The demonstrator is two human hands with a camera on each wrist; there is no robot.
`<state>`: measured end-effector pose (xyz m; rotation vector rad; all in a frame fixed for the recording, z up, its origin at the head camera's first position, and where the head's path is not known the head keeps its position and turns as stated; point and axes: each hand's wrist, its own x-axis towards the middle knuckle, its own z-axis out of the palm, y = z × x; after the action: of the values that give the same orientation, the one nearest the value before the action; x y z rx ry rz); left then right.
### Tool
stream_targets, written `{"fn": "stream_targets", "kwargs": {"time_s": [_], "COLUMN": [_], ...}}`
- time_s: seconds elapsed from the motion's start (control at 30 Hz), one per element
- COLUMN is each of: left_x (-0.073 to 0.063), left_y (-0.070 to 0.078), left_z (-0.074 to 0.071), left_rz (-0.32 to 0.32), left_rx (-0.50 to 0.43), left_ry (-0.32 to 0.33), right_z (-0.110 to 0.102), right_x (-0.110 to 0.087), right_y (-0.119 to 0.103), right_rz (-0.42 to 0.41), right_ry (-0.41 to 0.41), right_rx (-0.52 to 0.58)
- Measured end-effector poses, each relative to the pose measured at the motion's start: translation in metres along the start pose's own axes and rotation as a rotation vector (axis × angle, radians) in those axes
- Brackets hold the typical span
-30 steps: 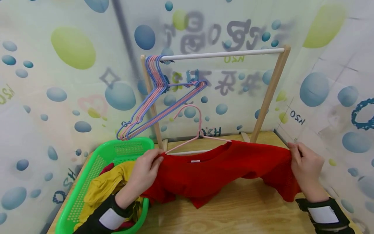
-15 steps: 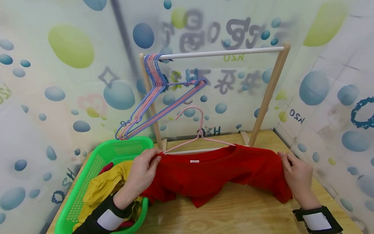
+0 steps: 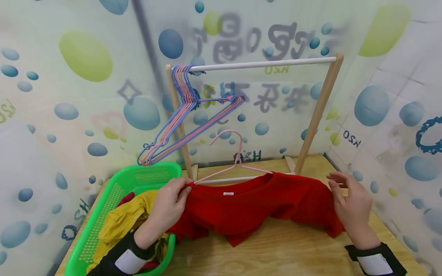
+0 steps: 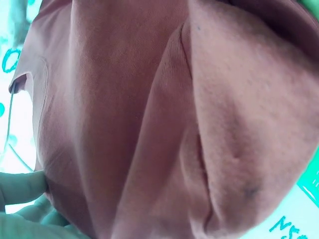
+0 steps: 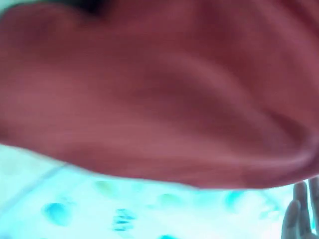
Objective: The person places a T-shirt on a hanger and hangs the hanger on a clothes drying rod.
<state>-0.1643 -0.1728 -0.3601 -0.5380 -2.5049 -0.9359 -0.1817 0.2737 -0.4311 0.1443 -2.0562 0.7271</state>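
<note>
The red shirt (image 3: 248, 203) is suspended above the desk (image 3: 276, 249), between the two hands. The left hand (image 3: 169, 201) pinches the shirt at its left shoulder, beside the left end of the pink hanger (image 3: 238, 159). The right hand (image 3: 353, 207) is located just beside the right sleeve, thumb and fingers apart; contact with the cloth cannot be determined. The hanger's hook and neck project above the collar. Its right arm passes into the shirt, and its right end is hidden by the fabric. Whether the left hand also grips the hanger cannot be determined. In the left wrist view, cloth fills most of the frame. The right wrist view is blurred; fingers are cut off at the lower right corner.
</note>
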Motion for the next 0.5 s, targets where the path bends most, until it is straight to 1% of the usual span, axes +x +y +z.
{"fn": "stream_targets", "kwargs": {"time_s": [0.07, 0.13, 0.23, 0.27, 0.33, 0.4, 0.5], "left_x": [0.0, 0.0, 0.0, 0.0, 0.0, 0.0, -0.001], "left_y": [0.0, 0.0, 0.001, 0.001, 0.002, 0.003, 0.004], "left_z": [0.001, 0.001, 0.002, 0.002, 0.003, 0.005, 0.006], "left_rz": [-0.008, -0.01, -0.011, -0.011, -0.01, -0.011, -0.011], "left_rx": [-0.002, -0.009, -0.01, -0.01, -0.015, -0.027, -0.054], "left_ry": [-0.016, -0.021, -0.025, -0.027, -0.028, -0.031, -0.034], "right_z": [-0.001, 0.0, 0.003, 0.004, 0.007, 0.009, 0.012], "right_x": [0.004, 0.007, 0.009, 0.009, 0.008, 0.007, 0.005], "right_y": [-0.016, -0.031, -0.046, -0.049, -0.052, -0.052, -0.048], "right_rz": [-0.109, -0.213, -0.325, -0.354, -0.377, -0.38, -0.346], "right_ry": [-0.036, -0.095, -0.186, -0.194, -0.209, -0.208, -0.219], "right_rx": [0.009, 0.012, -0.017, -0.019, -0.007, 0.016, 0.049]}}
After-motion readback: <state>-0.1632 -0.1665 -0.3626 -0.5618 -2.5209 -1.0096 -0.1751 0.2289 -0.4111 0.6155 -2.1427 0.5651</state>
